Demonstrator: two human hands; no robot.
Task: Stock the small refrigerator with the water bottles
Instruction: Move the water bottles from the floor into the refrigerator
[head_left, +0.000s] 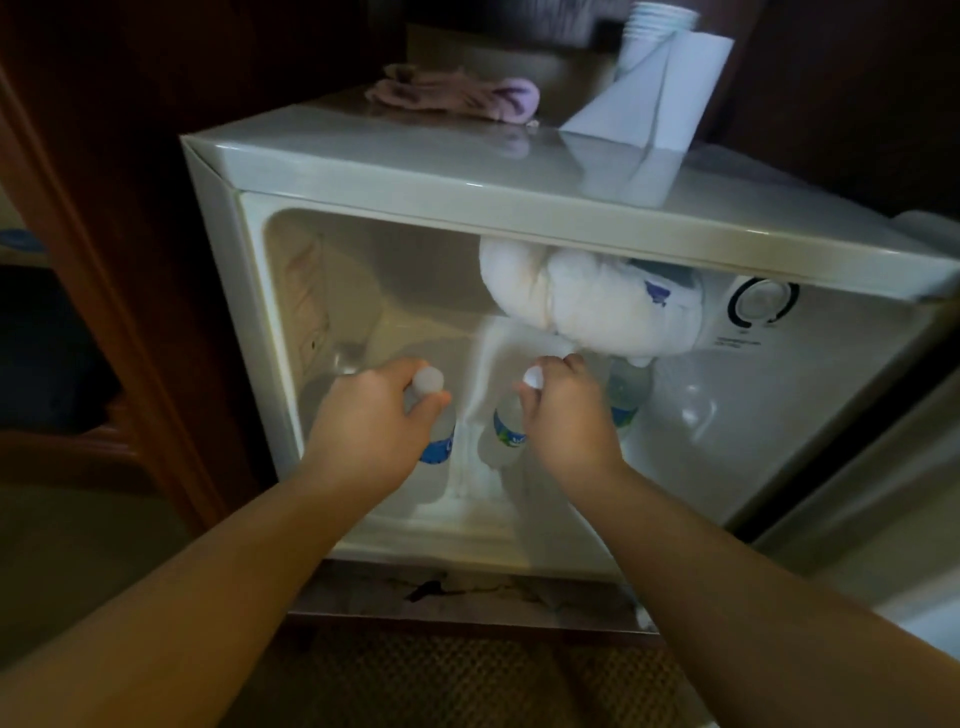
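The small white refrigerator (467, 192) stands open in front of me. Inside it, my left hand (363, 421) grips the neck of a clear water bottle (439, 441) with a white cap and blue label, held upright on the floor of the fridge. My right hand (566, 415) grips a second bottle (506, 431) of the same kind just to the right. A third bottle (626, 395) stands behind my right hand. A clear bottle shape (345, 356) shows dimly at the left wall.
A thick lump of frost (587, 306) hangs from the freezer box above the bottles, beside a thermostat dial (761, 306). On top of the fridge lie a pink cloth (457, 93), a paper towel roll (670, 88) and stacked cups (654, 26). Dark wooden cabinet at left.
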